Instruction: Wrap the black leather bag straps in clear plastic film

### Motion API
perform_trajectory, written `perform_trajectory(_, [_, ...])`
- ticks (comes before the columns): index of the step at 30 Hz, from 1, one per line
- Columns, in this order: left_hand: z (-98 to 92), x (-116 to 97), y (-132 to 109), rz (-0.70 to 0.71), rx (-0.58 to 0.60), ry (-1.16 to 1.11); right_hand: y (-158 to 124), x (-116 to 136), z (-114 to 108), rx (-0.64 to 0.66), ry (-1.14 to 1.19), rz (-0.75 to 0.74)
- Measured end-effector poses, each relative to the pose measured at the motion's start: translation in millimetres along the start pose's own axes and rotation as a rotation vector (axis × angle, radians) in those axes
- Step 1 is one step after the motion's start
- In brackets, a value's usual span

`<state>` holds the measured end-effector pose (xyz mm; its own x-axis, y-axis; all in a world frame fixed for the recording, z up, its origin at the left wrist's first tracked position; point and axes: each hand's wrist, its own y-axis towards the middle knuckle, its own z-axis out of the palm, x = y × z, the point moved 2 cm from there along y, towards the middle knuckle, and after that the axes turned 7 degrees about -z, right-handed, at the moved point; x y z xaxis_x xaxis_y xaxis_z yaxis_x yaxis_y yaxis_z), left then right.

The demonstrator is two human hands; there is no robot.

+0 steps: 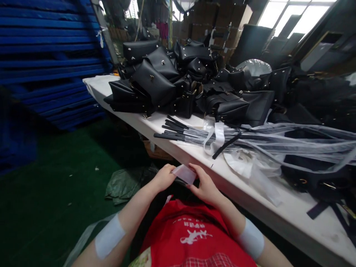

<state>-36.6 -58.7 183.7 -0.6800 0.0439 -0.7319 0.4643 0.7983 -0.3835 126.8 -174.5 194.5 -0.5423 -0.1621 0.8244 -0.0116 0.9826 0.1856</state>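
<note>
Between my two hands, in front of the table edge, is a small piece of whitish translucent film (184, 174). My left hand (165, 177) pinches its left end. My right hand (204, 184) grips the right side, thumb and fingers at its edges. Just beyond the hands lies a bundle of black straps (174, 134), partly wrapped in clear plastic (267, 142). A loop of white strip (218, 136) rests over the bundle. Right of it, a roll of white material (241, 163) lies on the table. What is under the film is hidden.
Black leather bags (155, 83) with metal studs are heaped along the back of the white table (191, 152). Blue pallets (50, 48) are stacked at the left. A crumpled plastic bag (124, 185) lies on the green floor (55, 207). Cardboard boxes (204, 24) stand behind.
</note>
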Motion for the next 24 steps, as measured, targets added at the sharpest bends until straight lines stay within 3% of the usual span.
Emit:
perform_trajectory(5, [9.2, 4.0, -7.8, 0.039, -0.053, 0.169, 2.2, -1.4, 2.5, 0.092, 0.287, 0.070])
perform_trajectory(10, [7.7, 12.9, -15.3, 0.002, -0.066, 0.343, 4.9, -6.3, 9.8, -0.033, 0.510, 0.227])
perform_trajectory(14, [12.9, 1.7, -25.6, 0.016, -0.090, 0.416, 9.4, -15.1, 18.4, -0.125, 0.510, 0.318])
perform_trajectory(18, [24.0, -15.9, -35.1, 0.172, -0.164, 0.364, 13.8, -17.2, 25.0, -0.121, 0.497, 0.378])
perform_trajectory(21, [30.7, -23.4, -27.5, 0.196, -0.038, 0.224, 24.2, -16.4, 10.4, -0.123, 0.415, 0.296])
perform_trajectory(24, [28.4, -33.0, -0.3, 0.187, 0.023, 0.023, 40.1, -21.0, -30.6, -0.298, 0.107, 0.170])
